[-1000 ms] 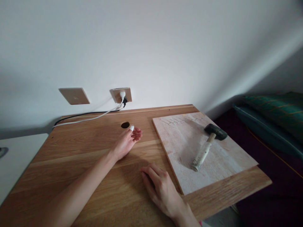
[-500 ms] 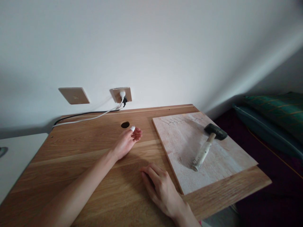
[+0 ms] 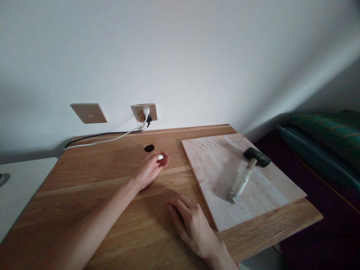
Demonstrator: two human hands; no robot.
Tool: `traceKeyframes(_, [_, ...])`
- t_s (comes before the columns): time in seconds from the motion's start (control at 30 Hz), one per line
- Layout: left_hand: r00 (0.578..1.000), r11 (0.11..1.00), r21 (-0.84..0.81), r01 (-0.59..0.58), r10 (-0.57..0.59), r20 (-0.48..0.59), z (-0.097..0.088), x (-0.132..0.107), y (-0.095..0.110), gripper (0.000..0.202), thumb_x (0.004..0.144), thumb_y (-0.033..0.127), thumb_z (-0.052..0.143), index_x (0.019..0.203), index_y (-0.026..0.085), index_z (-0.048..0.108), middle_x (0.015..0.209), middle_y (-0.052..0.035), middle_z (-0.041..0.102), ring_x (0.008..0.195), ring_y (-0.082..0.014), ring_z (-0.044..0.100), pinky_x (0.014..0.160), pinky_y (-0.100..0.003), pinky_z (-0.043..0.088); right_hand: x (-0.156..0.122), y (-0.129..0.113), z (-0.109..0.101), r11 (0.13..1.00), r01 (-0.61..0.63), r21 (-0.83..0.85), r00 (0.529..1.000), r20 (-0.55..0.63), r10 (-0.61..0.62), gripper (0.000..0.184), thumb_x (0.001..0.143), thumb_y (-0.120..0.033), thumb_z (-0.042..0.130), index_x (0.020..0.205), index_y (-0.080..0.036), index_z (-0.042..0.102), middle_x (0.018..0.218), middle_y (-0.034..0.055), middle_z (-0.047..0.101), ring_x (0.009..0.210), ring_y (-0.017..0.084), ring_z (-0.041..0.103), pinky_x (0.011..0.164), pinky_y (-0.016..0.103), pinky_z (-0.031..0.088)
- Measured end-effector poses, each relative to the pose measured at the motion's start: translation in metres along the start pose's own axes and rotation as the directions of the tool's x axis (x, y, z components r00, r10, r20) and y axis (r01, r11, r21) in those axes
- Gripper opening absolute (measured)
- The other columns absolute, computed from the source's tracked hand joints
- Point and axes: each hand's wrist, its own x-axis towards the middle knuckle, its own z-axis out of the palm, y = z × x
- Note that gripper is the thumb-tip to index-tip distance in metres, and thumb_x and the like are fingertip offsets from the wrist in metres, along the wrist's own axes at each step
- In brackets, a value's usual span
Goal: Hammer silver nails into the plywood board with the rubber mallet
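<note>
My left hand [image 3: 150,169] lies stretched out on the wooden desk [image 3: 92,195], just below a round cable hole [image 3: 149,148]. Its fingers are curled together around a small white thing [image 3: 161,157] at the fingertips; I cannot tell whether it is a loose piece or a cover on a fingertip. My right hand [image 3: 191,225] rests palm down on the desk near the front edge. Its fingers lie flat, beside the left edge of a pale tile board [image 3: 219,180], and it holds nothing.
A rubber mallet [image 3: 246,174] with a pale handle lies on the tile board. On the wall are a blank plate [image 3: 89,113] and a socket [image 3: 145,112] with white and black cables running left. A green cushion [image 3: 329,135] lies to the right, a white surface [image 3: 19,187] to the left.
The left hand's raised finger with the white tip has curled down against the other fingers. The right hand and the mallet have not moved.
</note>
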Motion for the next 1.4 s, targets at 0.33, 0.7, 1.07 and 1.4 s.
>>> traceKeyframes(0.33, [0.999, 1.0, 0.016, -0.019, 0.018, 0.026, 0.0, -0.001, 0.0, 0.015, 0.071, 0.015, 0.079, 0.071, 0.017, 0.064, 0.081, -0.0031, 0.067, 0.08, -0.015, 0.063, 0.076, -0.027, 0.049, 0.0, 0.0, 0.0, 1.0, -0.009, 0.003, 1.0, 0.007, 0.009, 0.02, 0.111, -0.018, 0.048, 0.117, -0.024, 0.067, 0.103, 0.0061, 0.072, 0.089, 0.022, 0.071, 0.08, 0.032, 0.057])
traceKeyframes(0.7, [0.998, 1.0, 0.011, 0.013, -0.014, 0.054, 0.006, -0.008, 0.008, 0.022, 0.073, 0.004, 0.067, 0.059, 0.017, 0.056, 0.08, -0.0061, 0.066, 0.081, -0.0178, 0.064, 0.077, -0.028, 0.049, 0.002, -0.002, -0.002, 1.0, -0.001, 0.001, 1.0, 0.002, 0.001, 0.02, 0.111, -0.017, 0.048, 0.115, -0.023, 0.067, 0.101, 0.0065, 0.072, 0.088, 0.021, 0.07, 0.079, 0.032, 0.057])
traceKeyframes(1.07, [0.988, 0.97, -0.213, 0.116, -0.135, -0.075, 0.006, -0.006, 0.015, 0.026, 0.08, 0.006, 0.06, 0.057, 0.016, 0.054, 0.079, -0.0078, 0.065, 0.075, -0.0173, 0.063, 0.069, -0.029, 0.05, 0.001, -0.002, -0.002, 1.0, 0.001, -0.008, 1.0, 0.001, -0.001, 0.019, 0.111, -0.017, 0.049, 0.115, -0.023, 0.066, 0.102, 0.0066, 0.072, 0.089, 0.022, 0.071, 0.08, 0.032, 0.057])
traceKeyframes(1.4, [0.977, 0.961, -0.249, 0.119, -0.159, -0.145, 0.008, -0.003, 0.015, 0.023, 0.089, 0.009, 0.057, 0.068, 0.015, 0.064, 0.078, -0.0087, 0.066, 0.072, -0.017, 0.063, 0.067, -0.028, 0.051, 0.001, -0.002, -0.002, 1.0, 0.007, -0.004, 1.0, -0.01, -0.007, 0.02, 0.111, -0.017, 0.049, 0.114, -0.023, 0.067, 0.101, 0.0071, 0.073, 0.089, 0.022, 0.071, 0.08, 0.032, 0.058])
